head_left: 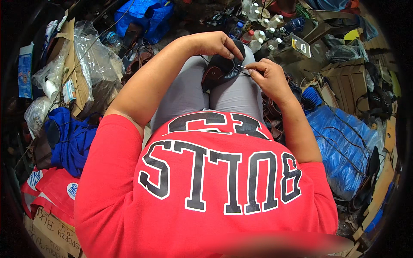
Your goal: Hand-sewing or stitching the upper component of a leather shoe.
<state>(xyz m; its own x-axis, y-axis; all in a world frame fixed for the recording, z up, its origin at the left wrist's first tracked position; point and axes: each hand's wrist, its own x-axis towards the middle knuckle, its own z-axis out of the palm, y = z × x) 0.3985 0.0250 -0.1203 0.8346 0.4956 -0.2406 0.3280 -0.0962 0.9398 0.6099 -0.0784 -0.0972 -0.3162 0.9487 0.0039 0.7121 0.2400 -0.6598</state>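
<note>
A dark shoe [218,75] with a brown part showing rests on my grey-trousered thighs, between my two hands. My left hand [218,44] comes over its far side, with fingers bent down and gripping its upper edge. From the right, my right hand [270,78] pinches a thin, light-coloured needle-like tool [242,66] between thumb and fingertips. The tool's tip meets the shoe's edge close to my left fingertips; whether it goes into the material is too small to tell. Dark thin strands run near the right fingers.
Several small bottles [259,36] with pale caps stand beyond my knees. A blue plastic bag [144,19] lies at the far left, clear plastic [92,60] and blue cloth [73,137] nearer. To my right sit a blue plastic-wrapped bundle [340,150] and a brown cardboard box [346,88].
</note>
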